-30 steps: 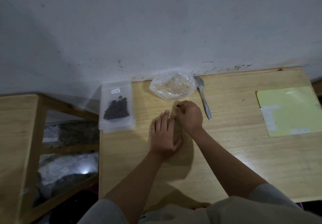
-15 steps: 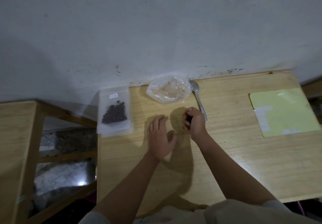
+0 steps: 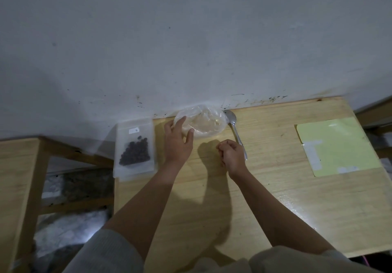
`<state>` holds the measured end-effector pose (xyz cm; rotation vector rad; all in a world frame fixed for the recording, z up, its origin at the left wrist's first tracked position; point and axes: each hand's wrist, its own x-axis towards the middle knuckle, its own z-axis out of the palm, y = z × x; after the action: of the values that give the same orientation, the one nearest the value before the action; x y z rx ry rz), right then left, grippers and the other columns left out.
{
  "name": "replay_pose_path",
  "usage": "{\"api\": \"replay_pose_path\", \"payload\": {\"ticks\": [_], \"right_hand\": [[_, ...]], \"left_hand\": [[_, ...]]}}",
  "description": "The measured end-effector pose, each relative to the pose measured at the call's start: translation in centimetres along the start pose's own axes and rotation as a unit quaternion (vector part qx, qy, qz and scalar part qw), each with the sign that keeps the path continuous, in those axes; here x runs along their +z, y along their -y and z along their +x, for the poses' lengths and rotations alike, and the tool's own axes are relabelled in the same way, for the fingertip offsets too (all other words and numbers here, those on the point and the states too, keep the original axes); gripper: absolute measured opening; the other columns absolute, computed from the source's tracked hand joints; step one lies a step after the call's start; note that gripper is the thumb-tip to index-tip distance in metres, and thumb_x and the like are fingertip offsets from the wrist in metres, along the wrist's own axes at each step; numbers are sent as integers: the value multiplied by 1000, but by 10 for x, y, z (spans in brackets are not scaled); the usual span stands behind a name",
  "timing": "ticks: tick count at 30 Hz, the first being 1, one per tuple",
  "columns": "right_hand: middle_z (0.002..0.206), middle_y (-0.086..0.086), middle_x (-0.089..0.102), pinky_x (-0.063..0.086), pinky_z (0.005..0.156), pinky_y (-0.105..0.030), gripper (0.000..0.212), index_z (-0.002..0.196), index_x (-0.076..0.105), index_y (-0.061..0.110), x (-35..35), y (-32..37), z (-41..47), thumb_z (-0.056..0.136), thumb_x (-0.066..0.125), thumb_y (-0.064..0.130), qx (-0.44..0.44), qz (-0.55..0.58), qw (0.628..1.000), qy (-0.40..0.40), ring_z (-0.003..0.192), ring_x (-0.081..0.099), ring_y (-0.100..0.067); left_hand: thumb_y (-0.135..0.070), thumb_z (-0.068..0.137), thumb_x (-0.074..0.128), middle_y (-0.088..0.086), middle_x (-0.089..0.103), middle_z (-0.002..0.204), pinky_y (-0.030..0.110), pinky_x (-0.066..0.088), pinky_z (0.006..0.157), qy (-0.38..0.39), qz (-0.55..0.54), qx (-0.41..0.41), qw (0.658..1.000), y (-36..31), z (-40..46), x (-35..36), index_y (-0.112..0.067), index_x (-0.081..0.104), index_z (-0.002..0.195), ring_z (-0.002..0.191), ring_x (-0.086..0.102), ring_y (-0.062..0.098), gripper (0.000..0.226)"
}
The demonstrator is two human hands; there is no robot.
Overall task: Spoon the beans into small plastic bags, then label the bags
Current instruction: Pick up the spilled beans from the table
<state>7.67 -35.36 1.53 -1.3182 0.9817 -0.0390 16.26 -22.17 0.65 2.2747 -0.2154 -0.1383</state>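
Head view: a wooden table (image 3: 275, 198) stands against a white wall (image 3: 191, 39).

Containers:
- A crumpled clear bag (image 3: 203, 121) lies at the table's far edge, touching the wall. It holds a pale mass; single beans cannot be made out in it.
- A flat clear pouch (image 3: 134, 147) lies at the table's left edge, overhanging it slightly. Dark beans (image 3: 134, 152) are heaped in its lower half. A small white label (image 3: 134, 130) with a mark is stuck near its top.

Other items:
- A metal spoon (image 3: 234, 128) lies just right of the bag, bowl toward the wall, handle pointing toward the person.
- A yellow sheet (image 3: 337, 145) with white strips lies well apart at the right side of the table.

Hands:
- The left hand (image 3: 178, 141) reaches to the bag. Its fingers are spread and loosely bent; the fingertips touch the bag's left and near edge.
- The right hand (image 3: 232, 155) is above the table beside the spoon handle, fingers curled inward. Whether it pinches anything cannot be told.

A wooden shelf (image 3: 19, 187) stands to the left of the table.
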Motion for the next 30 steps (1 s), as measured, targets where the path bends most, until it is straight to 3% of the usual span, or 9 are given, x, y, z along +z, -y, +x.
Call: {"api": "replay_pose_path", "payload": {"ticks": [2,5,10,13,18,22,30], "right_hand": [[45,0,37,24,39,-20,25,58,53,11,2,-1,1,82,54,3,-8,-14,1000,0,35,29,-11],[40,8,41,28,42,-22,32,55,54,15,5,-1,1,84,54,3,-24,-27,999,-3,35,33,-8],[38,14,45,32,46,-25,28,60,58,14,8,3,-10,86,53,5,-49,-49,998,-12,36,37,-3],[40,15,46,30,45,-24,29,61,59,15,9,4,-19,87,52,5,-52,-45,997,-18,38,36,-5],[44,10,45,28,47,-23,32,59,60,17,15,4,-34,88,50,6,-53,-41,997,-25,44,35,-11],[54,-1,44,27,40,-21,32,64,58,11,9,10,-46,91,43,4,-32,-12,999,-13,43,35,-12],[58,-5,40,23,38,-17,27,70,56,5,-62,0,-76,88,36,0,-19,72,997,-31,34,28,-8]], "left_hand": [[-26,90,62,7,41,126,25,49,79,-7,-15,-6,1000,-1,3,-1,-19,56,127,69,54,12,38],[-21,86,68,7,41,119,29,53,76,-6,-36,-14,999,-3,2,-3,-18,59,120,69,57,16,35],[-20,82,71,5,42,117,17,42,69,-23,-59,-29,998,-5,-12,-11,-18,60,119,68,51,5,39],[-24,80,71,5,48,125,22,43,66,-23,-63,-36,997,-1,-21,-17,-19,59,119,69,54,10,41],[-30,80,69,0,52,119,38,55,73,-16,-69,-17,997,8,-34,-27,-23,55,118,81,58,16,41],[-24,81,71,2,51,118,32,53,70,-24,-82,2,996,4,-49,-35,-17,56,118,75,56,12,41],[-22,79,74,0,43,116,22,46,68,-31,-79,31,996,-31,-103,-29,-13,57,116,73,59,14,41]]}}
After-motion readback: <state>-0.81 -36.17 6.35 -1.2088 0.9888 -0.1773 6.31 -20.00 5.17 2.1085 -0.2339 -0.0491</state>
